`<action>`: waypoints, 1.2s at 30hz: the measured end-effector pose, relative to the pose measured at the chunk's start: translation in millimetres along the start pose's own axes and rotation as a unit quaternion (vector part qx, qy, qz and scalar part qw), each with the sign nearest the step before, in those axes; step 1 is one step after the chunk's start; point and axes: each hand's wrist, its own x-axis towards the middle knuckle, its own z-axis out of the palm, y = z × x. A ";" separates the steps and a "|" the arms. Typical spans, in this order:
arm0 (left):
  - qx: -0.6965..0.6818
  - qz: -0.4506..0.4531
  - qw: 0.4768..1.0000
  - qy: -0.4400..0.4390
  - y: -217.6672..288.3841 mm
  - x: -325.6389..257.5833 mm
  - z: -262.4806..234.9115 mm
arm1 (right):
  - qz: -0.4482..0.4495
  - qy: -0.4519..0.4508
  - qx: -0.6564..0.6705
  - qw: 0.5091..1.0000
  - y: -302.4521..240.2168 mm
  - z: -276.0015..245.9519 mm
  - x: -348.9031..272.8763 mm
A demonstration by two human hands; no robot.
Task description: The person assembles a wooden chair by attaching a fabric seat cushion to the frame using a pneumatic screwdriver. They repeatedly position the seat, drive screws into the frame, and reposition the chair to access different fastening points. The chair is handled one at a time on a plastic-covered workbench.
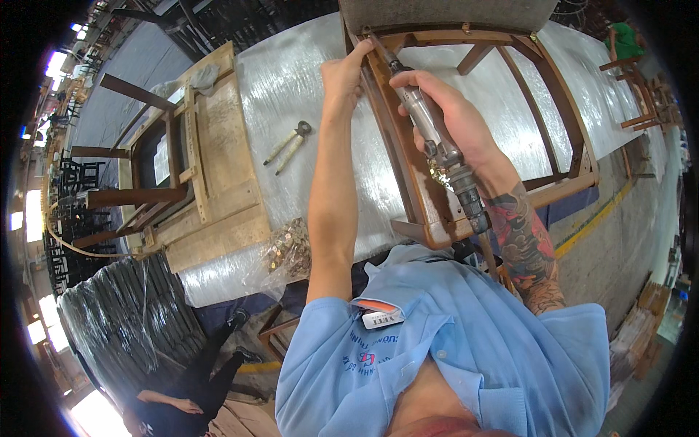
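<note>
A brown wooden chair frame (415,182) lies on the film-covered table, its upholstered part (451,16) at the far end. My right hand (459,124) is wrapped round a silver and black power screwdriver (429,131), which slants toward the frame's far left corner. Beside its tip is my left hand (344,76), closed, with the thumb against the frame's edge; what its fingers hold is hidden. Brass-coloured metal pieces (467,29) sit on the far rail, and more shiny ones (440,175) show by the screwdriver.
Pincers (291,146) with pale handles lie left of my left forearm. Nearer is a clear bag of small brass-coloured metal pieces (287,247). Another chair frame (160,153) rests by a wooden board (226,146) at the left. A seated person in dark clothes (189,379) is at lower left.
</note>
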 end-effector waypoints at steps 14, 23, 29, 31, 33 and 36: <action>-0.018 0.002 1.000 -0.002 -0.2 4.3 -3.0 | 0.000 0.009 -0.025 1.000 0.2 4.0 1.9; -0.015 -0.007 1.000 -0.002 -1.3 7.2 -3.8 | 0.010 0.017 0.007 1.000 -2.8 4.7 3.7; -0.028 -0.009 1.000 -0.001 0.9 3.1 -1.6 | 0.023 0.017 0.001 1.000 -5.4 5.9 2.2; -0.024 -0.006 1.000 0.002 -0.2 4.4 -2.2 | 0.023 0.015 0.007 1.000 -5.7 5.6 1.8; -0.025 -0.007 1.000 -0.001 -1.0 5.3 -2.0 | 0.020 0.012 0.001 1.000 -4.4 5.5 1.8; -0.029 -0.014 0.999 -0.006 -2.6 6.8 -3.4 | 0.022 0.006 0.014 1.000 -2.5 3.7 3.2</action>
